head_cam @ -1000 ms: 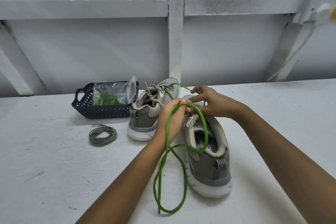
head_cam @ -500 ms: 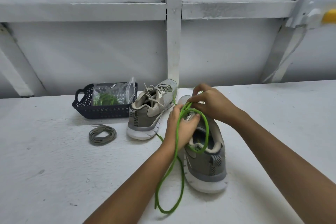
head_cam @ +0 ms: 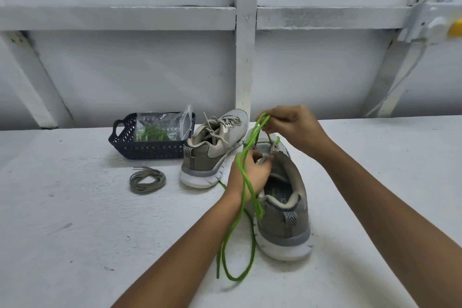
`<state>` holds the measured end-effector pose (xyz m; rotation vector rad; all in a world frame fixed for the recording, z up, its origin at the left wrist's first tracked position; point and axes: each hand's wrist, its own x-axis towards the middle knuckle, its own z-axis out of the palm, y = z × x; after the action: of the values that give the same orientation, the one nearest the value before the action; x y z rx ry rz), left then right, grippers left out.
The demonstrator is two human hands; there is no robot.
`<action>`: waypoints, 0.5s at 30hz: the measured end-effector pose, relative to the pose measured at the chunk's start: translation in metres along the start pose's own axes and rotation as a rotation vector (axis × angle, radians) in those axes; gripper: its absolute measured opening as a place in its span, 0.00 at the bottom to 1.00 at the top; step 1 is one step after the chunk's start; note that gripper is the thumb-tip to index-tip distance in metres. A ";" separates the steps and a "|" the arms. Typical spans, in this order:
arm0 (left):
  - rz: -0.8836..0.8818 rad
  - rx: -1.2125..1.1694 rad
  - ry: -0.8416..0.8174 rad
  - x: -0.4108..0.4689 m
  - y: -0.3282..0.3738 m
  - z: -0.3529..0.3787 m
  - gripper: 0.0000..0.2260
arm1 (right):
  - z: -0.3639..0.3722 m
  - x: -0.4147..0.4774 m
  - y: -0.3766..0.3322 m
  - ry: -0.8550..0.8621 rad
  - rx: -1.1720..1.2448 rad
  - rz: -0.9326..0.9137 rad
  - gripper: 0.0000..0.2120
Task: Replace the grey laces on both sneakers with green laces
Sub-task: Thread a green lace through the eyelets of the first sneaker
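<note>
Seen from the head camera, the white table [head_cam: 75, 220] runs from the near edge of the view back to a white framed wall [head_cam: 150, 70]; its left half and the far right are bare and open, while everything stands in a cluster near the middle, close to the wall.

Two sneakers are in view. The near sneaker [head_cam: 282, 207] stands heel toward the camera, right of centre. The far sneaker [head_cam: 212, 155] stands just left of it, toe toward the wall, and wears pale laces.

The left hand [head_cam: 250, 175] is closed at the tongue and eyelets of the near sneaker, fingers pinched there; what exactly they pinch is hidden. The right hand [head_cam: 295, 127] is raised above the toe of the same sneaker, fingertips pinched on the green lace [head_cam: 246, 182]. From that pinch the lace falls across the back of the left hand and wrist, then lies in a long loop on the table near the camera, left of the heel.

One dark blue basket [head_cam: 140, 150] sits left of the far sneaker, touching or nearly touching it. It holds one clear plastic bag [head_cam: 162, 125] with green laces inside; their number cannot be told.

One coiled grey lace [head_cam: 147, 180] lies on the table just near of the basket, apart from both sneakers.
</note>
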<state>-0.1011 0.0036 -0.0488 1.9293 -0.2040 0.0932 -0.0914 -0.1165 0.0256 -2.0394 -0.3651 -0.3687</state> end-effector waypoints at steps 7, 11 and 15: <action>0.063 -0.030 -0.059 -0.006 0.016 -0.007 0.14 | -0.007 -0.008 -0.007 -0.334 -0.213 0.035 0.09; 0.029 0.082 -0.078 -0.004 0.019 -0.008 0.08 | -0.020 -0.008 -0.010 -0.479 -0.190 0.031 0.09; 0.050 0.030 -0.043 -0.007 0.017 -0.008 0.13 | -0.037 -0.005 -0.008 -0.480 0.004 0.055 0.09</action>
<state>-0.1112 0.0056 -0.0318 1.9576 -0.2805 0.0882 -0.1035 -0.1456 0.0472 -2.1168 -0.5969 0.1626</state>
